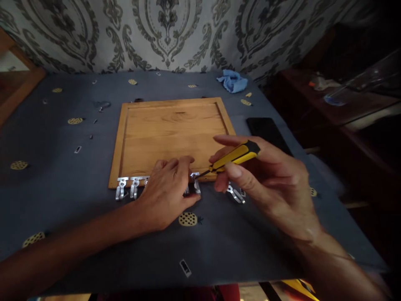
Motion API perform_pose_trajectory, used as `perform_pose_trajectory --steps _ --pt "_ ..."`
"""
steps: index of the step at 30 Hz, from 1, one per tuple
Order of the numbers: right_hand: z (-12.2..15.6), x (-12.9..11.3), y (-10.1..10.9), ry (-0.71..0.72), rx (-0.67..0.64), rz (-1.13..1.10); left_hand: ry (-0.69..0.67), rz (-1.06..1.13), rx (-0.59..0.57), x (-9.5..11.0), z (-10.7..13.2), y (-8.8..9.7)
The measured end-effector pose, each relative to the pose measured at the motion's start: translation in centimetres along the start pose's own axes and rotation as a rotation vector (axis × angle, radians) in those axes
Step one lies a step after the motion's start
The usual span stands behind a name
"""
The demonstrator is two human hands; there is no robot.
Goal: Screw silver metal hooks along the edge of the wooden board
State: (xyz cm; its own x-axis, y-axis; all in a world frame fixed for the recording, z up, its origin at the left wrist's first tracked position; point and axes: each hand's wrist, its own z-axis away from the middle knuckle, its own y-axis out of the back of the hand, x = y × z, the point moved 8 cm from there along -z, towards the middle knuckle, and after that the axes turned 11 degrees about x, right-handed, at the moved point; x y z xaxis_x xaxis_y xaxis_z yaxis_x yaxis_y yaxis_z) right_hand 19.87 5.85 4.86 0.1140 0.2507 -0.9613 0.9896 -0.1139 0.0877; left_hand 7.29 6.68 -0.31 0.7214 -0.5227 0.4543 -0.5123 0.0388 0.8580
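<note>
A wooden board (169, 133) with a raised frame lies on the blue patterned cloth. Several metal hooks (122, 187) are fixed along its near edge. My left hand (167, 190) rests on that edge with fingers curled, pressing down over a hook (196, 182). My right hand (266, 179) grips a yellow and black screwdriver (234, 156), its tip touching the hook's top plate beside my left fingers. Another loose hook (236, 195) lies under my right hand.
A blue rag (232, 80) lies at the table's far edge. A black phone (266, 131) sits right of the board. Small screws and metal bits (94, 121) are scattered at the left. A dark shelf (344, 104) stands to the right.
</note>
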Motion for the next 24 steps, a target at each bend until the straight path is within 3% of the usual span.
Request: perform_pose_trajectory --steps 3,9,24 --pt "0.0 -0.1 -0.1 0.009 -0.008 0.035 0.005 -0.002 -0.016 0.0 0.0 0.0" --pt "-0.2 0.1 0.6 0.049 0.15 0.016 0.002 0.01 -0.026 0.1 0.0 0.2" --pt "1.2 0.4 1.2 0.144 0.322 0.17 -0.04 0.013 -0.028 -0.1 0.1 -0.2"
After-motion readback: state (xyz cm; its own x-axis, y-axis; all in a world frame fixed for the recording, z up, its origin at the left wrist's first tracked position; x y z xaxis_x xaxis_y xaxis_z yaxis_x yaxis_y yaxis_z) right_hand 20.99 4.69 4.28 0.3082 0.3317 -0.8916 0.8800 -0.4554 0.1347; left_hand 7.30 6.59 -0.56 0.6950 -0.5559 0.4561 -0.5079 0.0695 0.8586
